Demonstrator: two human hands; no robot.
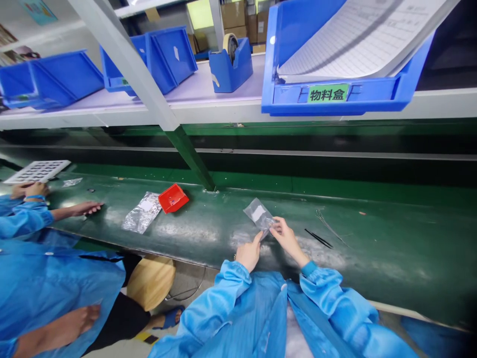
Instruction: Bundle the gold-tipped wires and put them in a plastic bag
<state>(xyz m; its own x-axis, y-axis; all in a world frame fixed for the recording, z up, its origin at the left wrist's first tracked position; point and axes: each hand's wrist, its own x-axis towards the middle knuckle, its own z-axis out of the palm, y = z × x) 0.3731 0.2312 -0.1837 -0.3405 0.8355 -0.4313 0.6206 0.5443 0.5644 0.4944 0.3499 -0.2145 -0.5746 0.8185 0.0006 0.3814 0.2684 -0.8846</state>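
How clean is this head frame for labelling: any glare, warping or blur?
Head view: overhead light glares off the green bench; wide-angle distortion bends the shelf edge; the small clear bag in both hands is sharp enough, its contents unreadable.

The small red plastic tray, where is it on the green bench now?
In the head view, the small red plastic tray lies left of centre on the green bench, touching a crinkled clear plastic bag, near the green shelf post.

A green label (327, 93) on the front of the blue bin (372, 97) on the shelf reads "物料盒"; nothing else is legible.
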